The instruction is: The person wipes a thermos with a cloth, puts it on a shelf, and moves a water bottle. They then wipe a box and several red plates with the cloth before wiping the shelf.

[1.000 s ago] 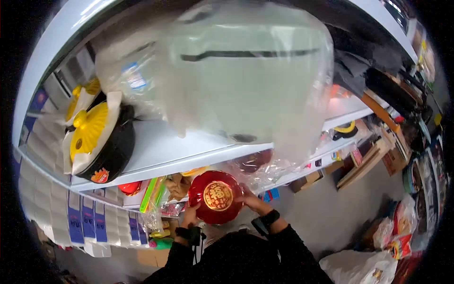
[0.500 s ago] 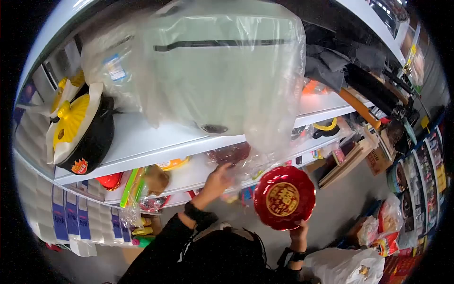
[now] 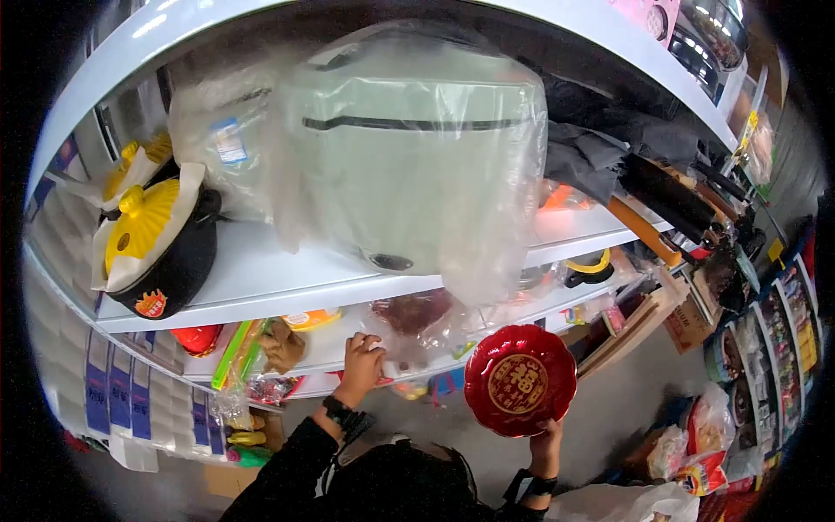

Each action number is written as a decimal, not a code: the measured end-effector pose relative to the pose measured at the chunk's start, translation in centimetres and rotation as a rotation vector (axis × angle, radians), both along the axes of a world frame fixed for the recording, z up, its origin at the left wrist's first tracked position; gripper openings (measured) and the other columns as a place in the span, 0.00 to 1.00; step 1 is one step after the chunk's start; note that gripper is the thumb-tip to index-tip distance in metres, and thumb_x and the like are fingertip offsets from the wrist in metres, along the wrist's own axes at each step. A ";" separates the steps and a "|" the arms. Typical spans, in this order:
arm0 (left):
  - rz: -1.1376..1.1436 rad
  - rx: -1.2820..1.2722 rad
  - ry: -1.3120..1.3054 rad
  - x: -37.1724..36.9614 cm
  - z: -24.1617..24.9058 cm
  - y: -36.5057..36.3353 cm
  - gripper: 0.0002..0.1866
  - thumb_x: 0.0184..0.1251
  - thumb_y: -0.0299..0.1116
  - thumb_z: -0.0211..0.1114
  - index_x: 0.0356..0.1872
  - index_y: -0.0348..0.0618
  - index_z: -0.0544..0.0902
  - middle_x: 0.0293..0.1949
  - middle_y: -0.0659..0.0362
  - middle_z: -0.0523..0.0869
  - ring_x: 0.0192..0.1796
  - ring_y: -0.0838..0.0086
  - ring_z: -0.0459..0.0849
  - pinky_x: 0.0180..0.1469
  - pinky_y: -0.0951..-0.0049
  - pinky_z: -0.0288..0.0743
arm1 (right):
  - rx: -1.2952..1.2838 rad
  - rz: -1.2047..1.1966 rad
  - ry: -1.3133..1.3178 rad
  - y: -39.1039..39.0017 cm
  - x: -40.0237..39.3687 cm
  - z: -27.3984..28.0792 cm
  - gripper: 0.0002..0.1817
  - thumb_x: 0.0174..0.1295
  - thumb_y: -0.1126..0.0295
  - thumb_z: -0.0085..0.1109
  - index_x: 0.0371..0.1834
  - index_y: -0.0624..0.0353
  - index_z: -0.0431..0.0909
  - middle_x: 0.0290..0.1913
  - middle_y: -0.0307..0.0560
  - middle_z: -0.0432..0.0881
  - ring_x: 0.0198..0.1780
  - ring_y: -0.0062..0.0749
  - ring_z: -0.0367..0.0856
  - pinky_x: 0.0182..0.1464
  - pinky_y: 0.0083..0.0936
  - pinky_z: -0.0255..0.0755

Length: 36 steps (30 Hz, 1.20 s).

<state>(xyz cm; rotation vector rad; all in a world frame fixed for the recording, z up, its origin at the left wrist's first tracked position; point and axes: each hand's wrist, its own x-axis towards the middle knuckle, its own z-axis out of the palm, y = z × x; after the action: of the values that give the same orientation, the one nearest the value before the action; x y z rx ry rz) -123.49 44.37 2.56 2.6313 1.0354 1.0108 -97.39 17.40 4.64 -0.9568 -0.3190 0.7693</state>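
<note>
My right hand (image 3: 545, 442) grips the lower right rim of a shiny red plate (image 3: 564, 383) with a scalloped edge and a round gold emblem. The plate is tilted, its inner face toward me. My left hand (image 3: 362, 370) is closed, fingers curled at the edge of a clear plastic bag (image 3: 432, 346) on the lower shelf. Inside that bag is a dark red, round item (image 3: 409, 311), partly hidden by the wrinkled plastic. What lies between the left fingertips is hard to see.
Above my hands, a pale green appliance (image 3: 400, 191) wrapped in plastic stands on the upper shelf (image 3: 261, 270). A black pot with a yellow lid (image 3: 143, 228) sits at left. Wooden boards (image 3: 639, 317) jut out on the right. White plastic bags (image 3: 626, 503) lie lower right.
The view has tilted up slightly. My left hand has shifted left along the lower shelf, its fingers now curled. My right hand still holds the red plate.
</note>
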 end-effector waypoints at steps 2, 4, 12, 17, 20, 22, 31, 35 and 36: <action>0.040 0.010 0.050 -2.1 0.5 -0.3 0.08 0.38 0.24 0.61 0.23 0.45 0.82 0.38 0.62 0.76 0.45 0.66 0.69 0.44 0.65 0.61 | -0.043 0.009 0.036 1.2 -0.2 0.9 0.31 0.41 0.74 0.46 0.56 0.58 0.61 0.53 0.43 0.70 0.52 0.40 0.69 0.51 0.36 0.67; 0.050 -0.051 0.055 -3.3 0.0 -0.4 0.10 0.39 0.22 0.58 0.25 0.44 0.82 0.42 0.59 0.75 0.46 0.64 0.68 0.46 0.64 0.62 | 0.046 0.067 0.130 3.0 -0.1 0.9 0.30 0.43 0.69 0.50 0.55 0.60 0.62 0.51 0.44 0.71 0.50 0.41 0.70 0.51 0.38 0.67; -0.089 -0.372 -0.080 -2.8 -3.9 0.8 0.18 0.51 0.22 0.53 0.46 0.42 0.74 0.52 0.51 0.68 0.50 0.55 0.66 0.53 0.62 0.63 | -0.012 0.234 0.213 8.4 -0.7 3.3 0.28 0.39 0.71 0.47 0.51 0.59 0.67 0.51 0.43 0.72 0.52 0.39 0.70 0.52 0.37 0.66; -0.025 -0.226 0.219 -1.1 -2.2 1.1 0.24 0.51 0.25 0.56 0.54 0.45 0.68 0.57 0.51 0.65 0.53 0.57 0.65 0.49 0.58 0.64 | -0.101 0.187 0.243 7.8 -1.3 1.9 0.32 0.37 0.69 0.48 0.54 0.58 0.64 0.54 0.45 0.70 0.54 0.43 0.68 0.52 0.40 0.66; -0.025 -0.141 0.461 -0.1 -1.0 1.3 0.32 0.48 0.27 0.60 0.59 0.46 0.63 0.58 0.52 0.63 0.55 0.58 0.65 0.47 0.53 0.64 | -0.060 0.244 0.232 7.1 -0.8 0.9 0.34 0.36 0.68 0.49 0.55 0.60 0.63 0.53 0.48 0.69 0.54 0.44 0.67 0.51 0.41 0.67; -0.002 -0.032 0.554 0.4 -2.7 2.1 0.35 0.45 0.28 0.61 0.60 0.47 0.62 0.59 0.51 0.62 0.56 0.57 0.64 0.48 0.50 0.63 | -0.059 0.196 0.254 6.5 -1.2 1.2 0.34 0.36 0.67 0.50 0.55 0.60 0.63 0.53 0.48 0.69 0.54 0.45 0.67 0.51 0.42 0.67; 0.103 -0.225 0.599 2.3 -8.7 6.2 0.28 0.54 0.38 0.54 0.59 0.48 0.62 0.54 0.44 0.67 0.49 0.52 0.73 0.36 0.51 0.72 | -0.046 0.139 0.196 3.1 -0.8 0.2 0.30 0.45 0.66 0.54 0.55 0.62 0.62 0.53 0.47 0.70 0.52 0.43 0.69 0.51 0.40 0.68; 0.095 -0.432 0.441 3.1 -3.7 6.6 0.18 0.54 0.34 0.54 0.47 0.43 0.72 0.42 0.44 0.77 0.33 0.51 0.78 0.36 0.55 0.73 | -0.005 0.192 0.168 2.4 -1.2 1.0 0.33 0.47 0.64 0.57 0.58 0.64 0.59 0.53 0.49 0.70 0.51 0.42 0.71 0.49 0.38 0.70; 0.107 -0.449 0.397 3.4 -2.5 7.0 0.17 0.54 0.34 0.54 0.46 0.43 0.73 0.40 0.43 0.78 0.32 0.50 0.78 0.36 0.56 0.73 | -0.024 0.186 0.186 2.4 -1.7 2.2 0.29 0.46 0.67 0.54 0.55 0.64 0.63 0.52 0.48 0.71 0.51 0.41 0.71 0.49 0.37 0.70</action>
<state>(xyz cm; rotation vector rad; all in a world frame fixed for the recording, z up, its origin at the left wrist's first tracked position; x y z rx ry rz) -120.05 51.33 0.05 2.4554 1.3092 0.2191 -99.10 19.75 6.81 -0.8786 -0.2383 1.0269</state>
